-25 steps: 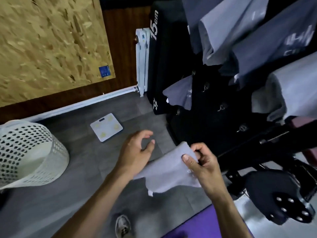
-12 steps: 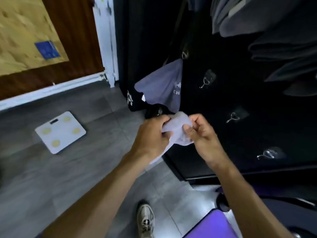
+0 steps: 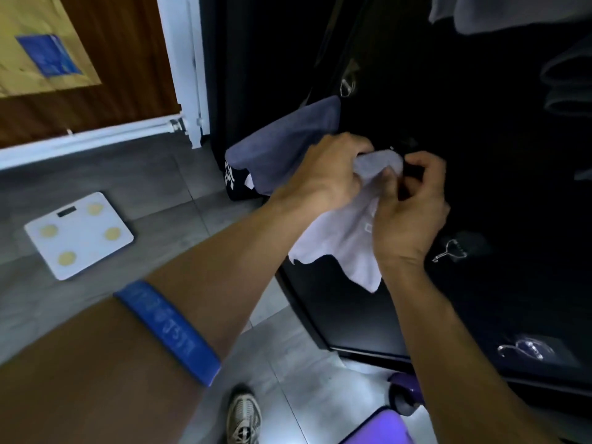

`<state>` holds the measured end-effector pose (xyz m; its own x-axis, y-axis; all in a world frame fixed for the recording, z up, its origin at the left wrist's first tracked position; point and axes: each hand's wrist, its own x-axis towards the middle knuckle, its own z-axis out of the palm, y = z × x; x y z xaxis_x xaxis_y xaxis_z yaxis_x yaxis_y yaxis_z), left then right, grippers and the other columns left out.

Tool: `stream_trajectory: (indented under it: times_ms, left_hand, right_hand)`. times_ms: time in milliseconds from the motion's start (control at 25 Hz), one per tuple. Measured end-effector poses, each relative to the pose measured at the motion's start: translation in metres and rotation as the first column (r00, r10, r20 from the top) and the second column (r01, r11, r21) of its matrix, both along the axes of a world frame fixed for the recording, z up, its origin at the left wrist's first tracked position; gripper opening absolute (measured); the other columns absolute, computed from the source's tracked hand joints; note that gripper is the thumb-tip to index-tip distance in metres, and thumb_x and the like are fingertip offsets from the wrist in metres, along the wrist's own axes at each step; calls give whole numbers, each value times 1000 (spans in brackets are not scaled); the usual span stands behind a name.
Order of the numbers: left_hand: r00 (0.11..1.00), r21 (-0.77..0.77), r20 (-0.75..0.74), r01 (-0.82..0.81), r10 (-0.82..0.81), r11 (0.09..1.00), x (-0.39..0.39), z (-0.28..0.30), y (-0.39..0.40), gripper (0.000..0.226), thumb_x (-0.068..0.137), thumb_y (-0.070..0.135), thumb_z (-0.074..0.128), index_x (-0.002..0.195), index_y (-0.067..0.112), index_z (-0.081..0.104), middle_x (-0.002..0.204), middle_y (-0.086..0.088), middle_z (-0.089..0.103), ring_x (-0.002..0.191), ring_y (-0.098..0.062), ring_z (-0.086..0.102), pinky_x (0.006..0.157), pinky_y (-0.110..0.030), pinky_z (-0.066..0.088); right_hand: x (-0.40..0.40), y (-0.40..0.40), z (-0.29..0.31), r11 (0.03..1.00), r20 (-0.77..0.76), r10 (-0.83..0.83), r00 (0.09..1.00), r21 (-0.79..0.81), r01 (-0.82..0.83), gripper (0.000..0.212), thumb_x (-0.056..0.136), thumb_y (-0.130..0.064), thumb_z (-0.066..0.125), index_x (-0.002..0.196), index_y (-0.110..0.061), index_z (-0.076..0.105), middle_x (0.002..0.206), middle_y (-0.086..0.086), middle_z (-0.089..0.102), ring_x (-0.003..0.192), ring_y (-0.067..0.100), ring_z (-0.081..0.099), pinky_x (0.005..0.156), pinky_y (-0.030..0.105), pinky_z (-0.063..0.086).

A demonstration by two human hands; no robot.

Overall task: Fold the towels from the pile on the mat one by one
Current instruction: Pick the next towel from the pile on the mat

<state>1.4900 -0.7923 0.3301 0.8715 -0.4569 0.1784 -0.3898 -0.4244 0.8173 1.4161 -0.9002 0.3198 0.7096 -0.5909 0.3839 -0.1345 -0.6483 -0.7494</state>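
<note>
A small pale grey towel (image 3: 342,241) hangs in front of a tall black rack (image 3: 448,187). My left hand (image 3: 330,171) grips the towel's bunched top corner. My right hand (image 3: 410,213) pinches the same top edge just to the right, fingers curled by a dark clip on the rack. The rest of the towel droops below both hands. A darker grey-blue towel (image 3: 285,149) hangs on the rack just left of my left hand. A corner of the purple mat (image 3: 378,434) shows at the bottom edge.
Metal clip hooks (image 3: 448,251) stud the black rack, and more grey towels (image 3: 499,11) hang at the top right. A white bathroom scale (image 3: 78,235) lies on the grey tiled floor to the left. My shoe (image 3: 243,418) stands near the mat.
Both hands have risen with the pale towel to a clip on the rack. The view has moved in closer to the rack.
</note>
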Motion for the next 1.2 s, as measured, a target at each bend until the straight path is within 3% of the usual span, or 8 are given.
stream_trajectory:
  times_ms: [120, 320, 560, 760, 800, 920, 1080, 1200]
  left_hand:
    - [998, 70, -11, 65, -65, 995, 6, -7, -5, 21, 86, 25, 60, 68, 13, 60, 64, 4, 58, 70, -13, 63, 55, -24, 38]
    - [977, 145, -203, -37, 67, 989, 7, -26, -18, 43, 82, 54, 45, 53, 23, 52, 58, 7, 52, 67, -21, 60, 68, -39, 48]
    - [984, 225, -153, -56, 92, 973, 11, -40, -14, 34, 76, 11, 59, 52, 30, 43, 62, 7, 52, 73, -27, 63, 72, -52, 54]
    - [979, 131, -74, -178, 189, 975, 2, -46, -3, 17, 84, 9, 63, 73, 19, 54, 76, 0, 64, 78, -23, 64, 63, -33, 48]
    - [976, 85, -64, -202, 208, 976, 0, -50, 4, 7, 84, 10, 64, 87, 16, 62, 85, -2, 67, 83, -23, 65, 68, -34, 51]
    - [949, 45, -96, -296, 299, 954, -25, -56, 33, 41, 86, 9, 63, 126, 13, 56, 114, -6, 65, 98, -20, 64, 83, -36, 55]
    - [904, 61, -204, -372, 376, 926, -90, -56, 96, 53, 89, 10, 60, 140, 16, 46, 136, -4, 55, 123, -19, 51, 99, -22, 36]
    - [879, 123, -276, -369, 389, 921, -155, -39, 167, 54, 90, 11, 58, 142, 18, 45, 143, -1, 50, 131, -18, 44, 106, -21, 30]
  right_hand:
    - [-1, -1, -8, 976, -95, -58, 994, -213, 37, 16, 98, -25, 55, 109, -26, 66, 80, -4, 70, 73, 19, 67, 64, 26, 46]
    - [-3, -2, -19, 942, -313, -147, 938, -335, 35, 24, 101, -31, 46, 114, -30, 66, 85, 8, 70, 77, 34, 66, 62, 36, 50]
    - [-7, 14, -4, 821, -241, -76, 968, -566, -76, 35, 87, -7, 54, 121, -9, 59, 123, 16, 56, 100, 35, 58, 65, 36, 46]
    - [6, 15, -14, 717, -536, -22, 844, -597, -361, 66, 80, 8, 55, 144, 5, 36, 151, 19, 34, 130, 39, 38, 105, 45, 43]
    - [7, 15, -15, 713, -552, -40, 833, -600, -363, 68, 81, 8, 55, 145, 6, 33, 153, 18, 31, 132, 38, 36, 106, 43, 42]
    - [10, 19, -14, 709, -605, -86, 791, -596, -378, 71, 83, 3, 59, 148, 3, 29, 155, 15, 26, 133, 34, 32, 107, 38, 42]
    - [-4, 25, -4, 755, -651, -47, 758, -520, -399, 81, 82, 4, 57, 153, -12, 22, 161, 12, 13, 137, 37, 28, 107, 47, 39]
    - [-60, 48, 12, 817, -570, -38, 821, -491, -303, 82, 75, 7, 58, 150, -13, 30, 159, 17, 21, 133, 45, 34, 100, 59, 39]
